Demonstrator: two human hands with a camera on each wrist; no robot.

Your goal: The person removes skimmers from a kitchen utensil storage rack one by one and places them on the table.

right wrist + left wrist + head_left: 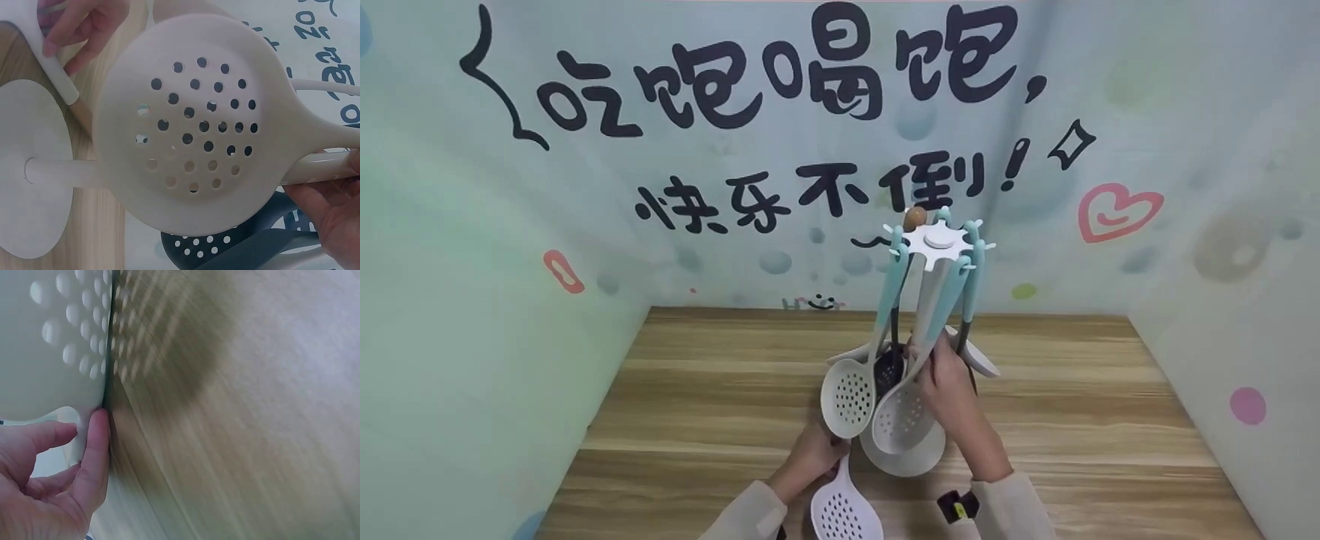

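A white slotted skimmer (846,504) lies low over the table's front, its round head toward me. My left hand (812,459) pinches its neck between thumb and fingers; in the left wrist view the perforated head (28,377) stands edge-on beside the wood. Part of its handle looks wooden in the right wrist view. My right hand (951,386) grips the pole (928,294) of a white utensil stand, which has a round base (911,457). Around it hang several teal-handled utensils, including a pale skimmer (838,375) and another perforated one (129,174) near the right hand.
A dark slotted utensil (889,367) hangs behind the pale ones. The stand's hooked top (939,251) rises well above the wooden table (720,375). Printed curtains (735,277) enclose the back and both sides. A dark wrist device (958,508) sits by the right sleeve.
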